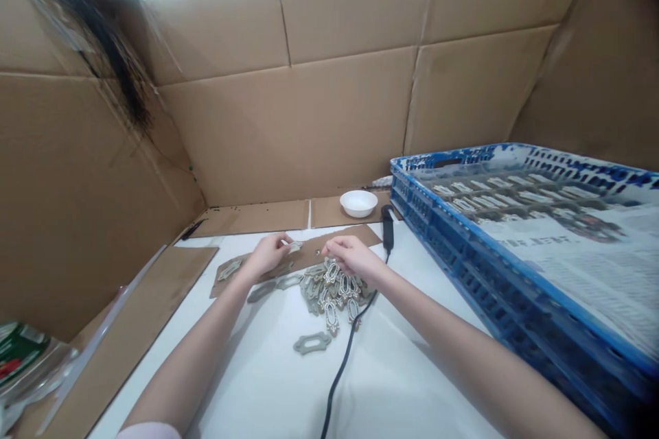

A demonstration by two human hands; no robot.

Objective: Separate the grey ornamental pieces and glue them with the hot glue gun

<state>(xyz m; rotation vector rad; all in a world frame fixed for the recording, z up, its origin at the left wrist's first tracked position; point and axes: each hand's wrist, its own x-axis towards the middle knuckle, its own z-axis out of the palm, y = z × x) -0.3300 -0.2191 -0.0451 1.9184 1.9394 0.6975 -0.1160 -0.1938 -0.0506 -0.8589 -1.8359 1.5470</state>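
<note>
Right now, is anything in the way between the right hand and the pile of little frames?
Nothing that I can see. The right hand is right at the pile's far edge. The black cord runs along the pile's right side, not between them.

No text can be read: print blurs on the greyish-white newspaper sheet [607, 288] at right and green-and-red plastic package [21, 351] at near left.
</note>
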